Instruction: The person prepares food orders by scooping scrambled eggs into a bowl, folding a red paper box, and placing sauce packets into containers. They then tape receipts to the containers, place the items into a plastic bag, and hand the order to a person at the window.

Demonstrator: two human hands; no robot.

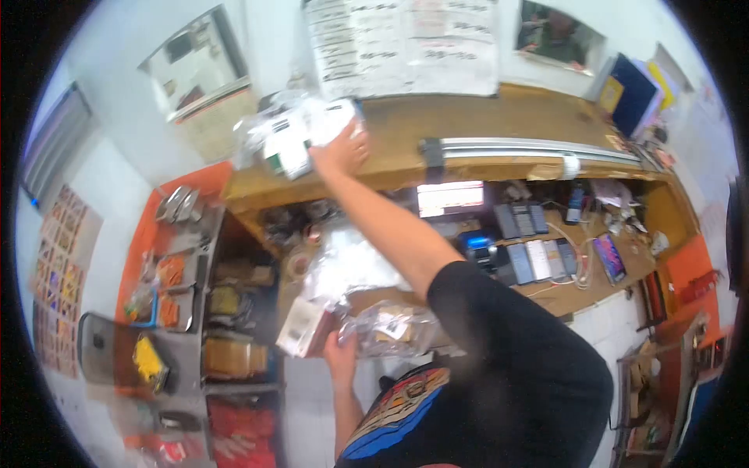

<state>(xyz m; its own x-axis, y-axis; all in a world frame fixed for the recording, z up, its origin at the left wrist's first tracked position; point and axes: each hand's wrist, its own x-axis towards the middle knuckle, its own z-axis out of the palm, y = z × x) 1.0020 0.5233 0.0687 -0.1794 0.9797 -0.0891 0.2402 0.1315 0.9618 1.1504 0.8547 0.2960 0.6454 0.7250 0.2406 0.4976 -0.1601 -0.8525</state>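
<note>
My right hand (343, 150) reaches up to the wooden ledge and closes around a white packet (334, 118) with dark print. Beside it, another white labelled packet (289, 146) lies in crumpled clear plastic. Lower down, my left hand (341, 352) is closed at a white-and-red box (304, 326) and the edge of a clear plastic bag (417, 327). Inside that bag are a brown item and a white label (392, 326). The exact grip of the left fingers is partly hidden. Bright, glaring plastic wrapping (351, 257) lies on the desk between my hands.
Several phones (538, 261) and cables rest on the desk's right, near a lit screen (451, 198). A metal rail (530, 148) runs along the ledge. Tape rolls (298, 264) sit at left. Shelves (238, 359) with boxes stand left; another rack (644, 390) stands right.
</note>
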